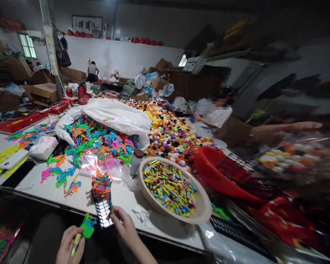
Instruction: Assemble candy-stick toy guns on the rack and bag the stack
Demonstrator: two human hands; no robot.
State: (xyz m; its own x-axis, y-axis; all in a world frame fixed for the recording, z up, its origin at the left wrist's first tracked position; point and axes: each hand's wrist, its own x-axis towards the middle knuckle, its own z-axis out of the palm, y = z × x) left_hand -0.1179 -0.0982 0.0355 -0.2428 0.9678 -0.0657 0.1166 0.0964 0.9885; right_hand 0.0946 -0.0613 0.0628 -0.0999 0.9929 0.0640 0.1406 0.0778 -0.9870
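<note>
Low at the front, my left hand (70,244) is closed on a small yellow-labelled tube (76,245) and flat green plastic pieces (88,229), with a bit of blue among them. My right hand (124,224) has its fingers pinched at the right edge of a black slotted rack (102,209). A blue piece (110,200) rises by those fingertips; whether they grip it or the rack edge is unclear. The rack leans over the table's front edge. Orange, blue and pink plastic pieces (101,182) fill its far end, while the near slots show white through them.
A beige basin (206,211) of small yellow-labelled tubes stands on the right. Bright plastic pieces (99,141) spill from a white sack (112,113). Behind lie many coloured balls (167,135). A red basin (209,176) and a co-worker (217,113) are at the right.
</note>
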